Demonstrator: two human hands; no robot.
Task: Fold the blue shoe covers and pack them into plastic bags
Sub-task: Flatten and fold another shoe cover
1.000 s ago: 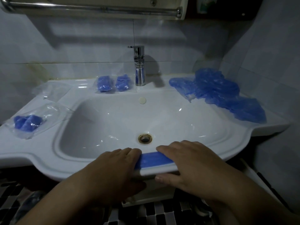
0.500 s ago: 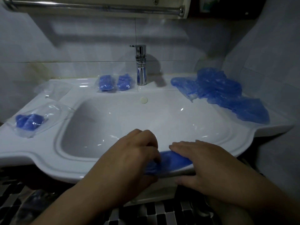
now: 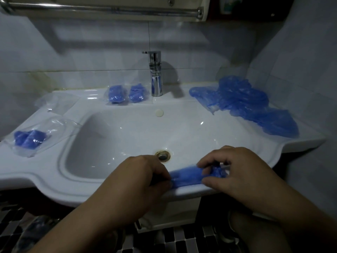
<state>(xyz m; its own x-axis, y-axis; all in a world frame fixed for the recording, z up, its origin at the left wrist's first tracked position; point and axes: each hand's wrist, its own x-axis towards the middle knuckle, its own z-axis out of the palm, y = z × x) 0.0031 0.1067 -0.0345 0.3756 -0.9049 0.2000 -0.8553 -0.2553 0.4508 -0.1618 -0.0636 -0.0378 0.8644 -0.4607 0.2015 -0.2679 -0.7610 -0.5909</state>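
The blue shoe cover (image 3: pixel 187 175) is lying as a narrow strip along the front edge of the washbasin (image 3: pixel 54 181), just in front of the drain (image 3: pixel 162 155). The left hand (image 3: pixel 138 181) is pinching its left end between thumb and curled fingers. The right hand (image 3: pixel 235 172) is pinching the right end, with its fingers curling over a bunched part. Judgement: the hands are holding the strip taut on the flat rim to take the next fold.

Loose shoe covers (image 3: pixel 255 108) are waiting at the back right corner. Two filled bags (image 3: pixel 116 94) are lying at the back edge beside the faucet (image 3: pixel 156 75), and a third filled bag (image 3: pixel 30 137) at the left edge. An empty bag (image 3: pixel 54 104) is lying at the back left corner. Stock and finished work are apparently being kept apart.

One second earlier both hands were pressing flat on the strip — now they are gripping its ends, and the right end is bunching.
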